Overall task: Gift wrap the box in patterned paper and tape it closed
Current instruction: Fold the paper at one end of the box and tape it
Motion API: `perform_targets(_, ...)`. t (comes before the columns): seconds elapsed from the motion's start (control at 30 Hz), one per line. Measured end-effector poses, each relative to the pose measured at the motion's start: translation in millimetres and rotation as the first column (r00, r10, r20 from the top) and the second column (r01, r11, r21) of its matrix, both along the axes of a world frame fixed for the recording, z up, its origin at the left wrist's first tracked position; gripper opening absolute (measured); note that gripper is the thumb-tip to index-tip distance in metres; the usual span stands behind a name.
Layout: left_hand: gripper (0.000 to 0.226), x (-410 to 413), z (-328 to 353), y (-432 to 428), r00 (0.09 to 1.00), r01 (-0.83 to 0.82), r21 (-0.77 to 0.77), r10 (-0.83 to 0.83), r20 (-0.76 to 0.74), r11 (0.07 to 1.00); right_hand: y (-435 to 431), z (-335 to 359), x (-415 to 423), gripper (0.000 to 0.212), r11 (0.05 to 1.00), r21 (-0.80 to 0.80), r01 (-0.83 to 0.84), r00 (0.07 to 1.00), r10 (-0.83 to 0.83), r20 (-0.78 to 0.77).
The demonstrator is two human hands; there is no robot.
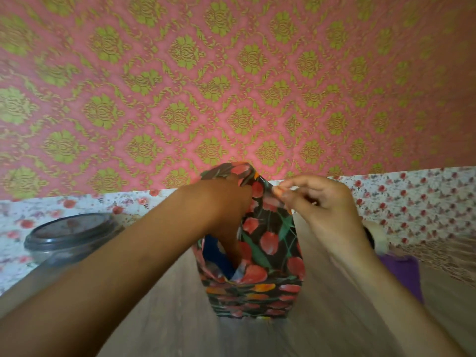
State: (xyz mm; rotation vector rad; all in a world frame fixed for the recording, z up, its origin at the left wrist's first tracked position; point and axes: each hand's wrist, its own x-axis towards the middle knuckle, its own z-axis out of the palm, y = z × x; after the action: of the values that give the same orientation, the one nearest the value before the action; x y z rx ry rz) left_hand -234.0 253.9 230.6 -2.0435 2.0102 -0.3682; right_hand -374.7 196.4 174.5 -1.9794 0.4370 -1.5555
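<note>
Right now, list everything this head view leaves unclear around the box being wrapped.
Head view only:
- Blue box: mostly hidden by the dark tulip-patterned wrapping paper; one strip shows.
- Left hand: fingers dark and blurred against the paper; grip unclear.
- Right hand: pinches the paper edge; blur hides any tape.
- Purple object: partly covered by the right forearm, blurred, unidentifiable.
- Grey-lidded clear container: contents too blurred.

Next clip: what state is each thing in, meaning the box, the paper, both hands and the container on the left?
box: upright on the table, partly wrapped, blue side showing through a gap.
patterned paper: around the box, top flap raised, not closed.
left hand: at the upper flap; grip too blurred to tell.
right hand: fingers pinch the paper's top edge.
container: lid on.
</note>
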Motion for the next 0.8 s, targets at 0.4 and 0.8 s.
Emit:
perform_targets(0.4,0.098,3.8,-5.6,9.5,0.996,0.069,-0.106,-0.074,-0.045,0.992,-8.0,7.4,26.2,0.023,0.994,0.013,0.107,0.941,-0.097,-0.325)
perform_targets(0.8,0.095,5.5,-7.5,8.7,0.997,0.062,-0.11,-0.067,-0.038,0.992,0.8,6.8,40.5,0.028,0.808,-0.253,0.532,0.711,-0.589,-0.384)
